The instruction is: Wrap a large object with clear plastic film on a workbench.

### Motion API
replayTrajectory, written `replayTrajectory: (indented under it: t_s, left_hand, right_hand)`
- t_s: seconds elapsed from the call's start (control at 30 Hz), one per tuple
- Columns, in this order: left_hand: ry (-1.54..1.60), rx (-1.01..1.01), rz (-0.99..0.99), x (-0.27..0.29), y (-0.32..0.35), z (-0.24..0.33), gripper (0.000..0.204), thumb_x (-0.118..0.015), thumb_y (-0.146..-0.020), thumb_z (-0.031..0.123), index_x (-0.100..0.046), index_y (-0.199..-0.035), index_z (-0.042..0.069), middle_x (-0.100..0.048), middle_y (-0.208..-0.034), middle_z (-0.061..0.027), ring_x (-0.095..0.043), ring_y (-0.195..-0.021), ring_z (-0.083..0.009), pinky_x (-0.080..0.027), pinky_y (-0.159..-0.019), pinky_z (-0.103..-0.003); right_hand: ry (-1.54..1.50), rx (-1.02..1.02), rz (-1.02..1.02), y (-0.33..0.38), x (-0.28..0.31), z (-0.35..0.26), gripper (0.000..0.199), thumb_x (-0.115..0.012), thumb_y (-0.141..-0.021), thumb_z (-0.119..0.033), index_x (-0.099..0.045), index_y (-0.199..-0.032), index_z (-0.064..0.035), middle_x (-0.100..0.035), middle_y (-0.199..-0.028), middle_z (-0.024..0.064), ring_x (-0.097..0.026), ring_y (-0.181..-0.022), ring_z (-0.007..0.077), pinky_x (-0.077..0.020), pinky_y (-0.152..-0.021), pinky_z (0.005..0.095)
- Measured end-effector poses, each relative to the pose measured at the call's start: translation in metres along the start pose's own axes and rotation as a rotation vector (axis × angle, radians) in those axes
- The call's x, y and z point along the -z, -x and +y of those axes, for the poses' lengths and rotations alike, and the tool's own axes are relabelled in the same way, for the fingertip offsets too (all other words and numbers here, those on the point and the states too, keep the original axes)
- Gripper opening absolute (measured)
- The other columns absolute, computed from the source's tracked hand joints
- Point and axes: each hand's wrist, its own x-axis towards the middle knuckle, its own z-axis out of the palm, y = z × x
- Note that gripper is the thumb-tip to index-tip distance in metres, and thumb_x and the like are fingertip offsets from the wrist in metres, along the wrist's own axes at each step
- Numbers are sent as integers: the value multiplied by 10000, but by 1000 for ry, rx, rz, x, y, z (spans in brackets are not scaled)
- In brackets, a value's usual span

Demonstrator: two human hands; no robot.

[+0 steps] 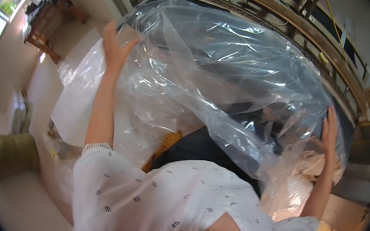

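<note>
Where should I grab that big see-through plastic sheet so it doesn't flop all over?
Probably by its outer edges, one from each side, arms wide. The clear plastic sheet is big, thin and crinkly, so its middle sags. The left hand is at the far top edge and the right hand presses the right edge.

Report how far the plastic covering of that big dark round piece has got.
Done: the clear plastic sheet already drapes most of the dark round piece. In hand: the left hand grips the sheet's far edge, the right hand presses its near side. Left: the dark lower part by the person's body lies bare.
</note>
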Motion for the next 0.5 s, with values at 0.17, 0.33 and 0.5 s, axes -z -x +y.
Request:
replayTrajectory:
  t_s: [0.17,0.33,0.5]
  left_hand:
    - [114,566,-945,36,132,-195,419,-648,-744,346,-595,-1035,48,-641,-913,-107,-596,-858,-244,-446,-803,-322]
    - [206,651,-645,85,78,-86,176,-499,-833,115,-569,-971,33,-596,-780,-43,-543,-649,-123,-466,-629,-278]
    - [725,645,-765,152,-23,56,286,-491,-834,92,-528,-1108,18,-583,-933,-84,-553,-688,-135,-469,-660,-272]
  right_hand:
    - [-47,101,388,-79,29,-136,170,-466,-847,-149,-540,-826,3,-538,-813,159,-510,-766,335,-401,-682,405]
    - [-729,344,-272,-45,-13,-299,457,-616,-739,-329,-513,-1082,-45,-583,-1029,125,-558,-942,325,-447,-766,398]
    - [-629,574,-906,-28,-61,-296,273,-617,-755,-278,-582,-932,-73,-622,-878,122,-612,-786,282,-468,-697,354]
